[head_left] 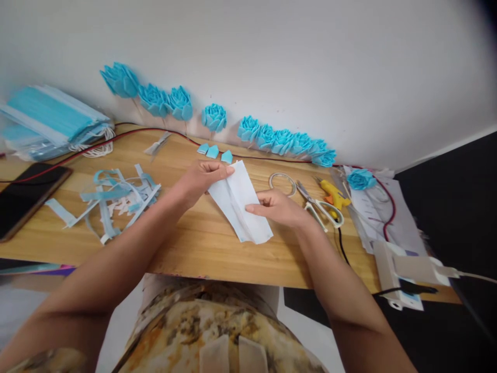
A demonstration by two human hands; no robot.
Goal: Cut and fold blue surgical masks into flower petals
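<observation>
A white sheet of mask fabric (244,207) with a lengthwise crease is held up over the table between both hands. My left hand (207,178) pinches its upper left corner, thumb on top. On the right edge, my right hand (277,207) grips the sheet with the thumb across its face and the fingers behind. Just beyond my left hand lie three small folded blue pieces (213,151). Scissors (320,207) with white handles and a roll of clear tape (282,184) rest near my right hand.
Blue fabric flowers (215,117) line the wall. Cut strips (116,197), a phone (31,191) and stacked masks (54,116) are at left. A yellow glue gun (334,196), another blue flower (361,179) and a power strip (399,274) sit at right. A red-black cable (155,129) crosses behind.
</observation>
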